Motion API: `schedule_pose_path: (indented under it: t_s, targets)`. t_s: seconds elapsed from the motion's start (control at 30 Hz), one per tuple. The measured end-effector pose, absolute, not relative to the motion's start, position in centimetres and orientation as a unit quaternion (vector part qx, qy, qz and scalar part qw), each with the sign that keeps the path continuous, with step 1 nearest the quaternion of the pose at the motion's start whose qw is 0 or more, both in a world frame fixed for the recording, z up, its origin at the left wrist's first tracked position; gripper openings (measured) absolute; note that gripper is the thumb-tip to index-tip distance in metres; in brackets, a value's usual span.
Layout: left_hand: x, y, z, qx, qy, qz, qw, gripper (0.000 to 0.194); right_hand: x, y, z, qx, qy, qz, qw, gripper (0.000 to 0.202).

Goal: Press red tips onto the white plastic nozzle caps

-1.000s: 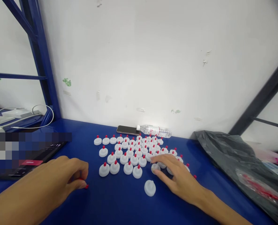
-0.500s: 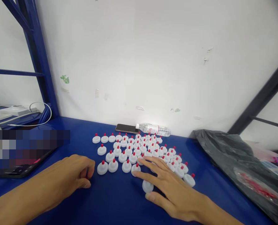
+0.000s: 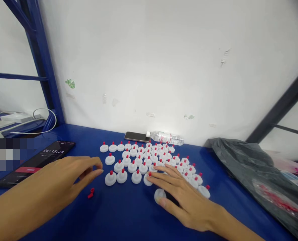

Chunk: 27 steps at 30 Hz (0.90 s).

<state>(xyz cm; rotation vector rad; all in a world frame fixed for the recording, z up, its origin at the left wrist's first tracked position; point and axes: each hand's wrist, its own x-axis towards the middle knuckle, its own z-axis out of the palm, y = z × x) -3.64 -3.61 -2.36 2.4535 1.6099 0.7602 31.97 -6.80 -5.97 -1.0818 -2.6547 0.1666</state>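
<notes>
My left hand (image 3: 80,174) hovers over the blue table, thumb and forefinger apart with nothing between them. Just below its fingertips lie loose red caps (image 3: 91,193). My right hand (image 3: 174,190) is spread palm down, its fingertips over the near edge of a group of white round lids with red tips. Its thumb touches a translucent white lid (image 3: 160,195) on which no red tip shows. Near its forefinger stands a red-tipped lid (image 3: 147,179). Several more such lids (image 3: 136,177) stand in loose rows beyond both hands.
A phone (image 3: 35,160) showing a timer lies at the left. Against the wall are a second phone (image 3: 137,137) and a clear bottle (image 3: 165,138). A dark plastic bag (image 3: 239,174) with a packet of red pieces (image 3: 277,197) lies right.
My left hand has opened and lifted slightly, and the red caps beneath it have come into view. My right thumb has moved onto the translucent lid.
</notes>
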Motion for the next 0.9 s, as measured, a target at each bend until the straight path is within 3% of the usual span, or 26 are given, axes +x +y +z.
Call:
schedule_pose_path:
  t_s: [0.17, 0.3, 0.43, 0.57, 0.73, 0.9]
  targets:
    - [0.6, -5.6, -2.4, 0.864, 0.466, 0.186, 0.027, 0.044, 31.7, -7.0, -6.2, -0.282, -0.915, -0.023, 0.288, 0.033]
    - [4.9, -7.6, -4.1, 0.889, 0.413, 0.196, -0.019, 0.031, 30.6, -7.9, -6.0, -0.222, -0.912, -0.050, 0.340, 0.012]
    - [7.7, -8.4, -4.9, 0.918, 0.379, 0.116, 0.004, 0.015, 30.2, -8.3, -6.3, -0.202, -0.915, -0.016, 0.347, 0.019]
    - [8.6, -8.0, -4.9, 0.933, 0.355, 0.060, -0.010, 0.021, 30.5, -8.1, -6.7, -0.195, -0.902, 0.045, 0.382, 0.026]
    - [8.9, -8.0, -6.1, 0.927, 0.332, 0.174, -0.010, 0.022, 30.3, -8.5, -6.4, -0.193, -0.902, 0.051, 0.383, 0.028]
    - [7.2, -8.2, -5.3, 0.814, 0.411, 0.387, 0.137, 0.049, 31.3, -8.1, -6.4, -0.181, -0.896, 0.031, 0.405, 0.033]
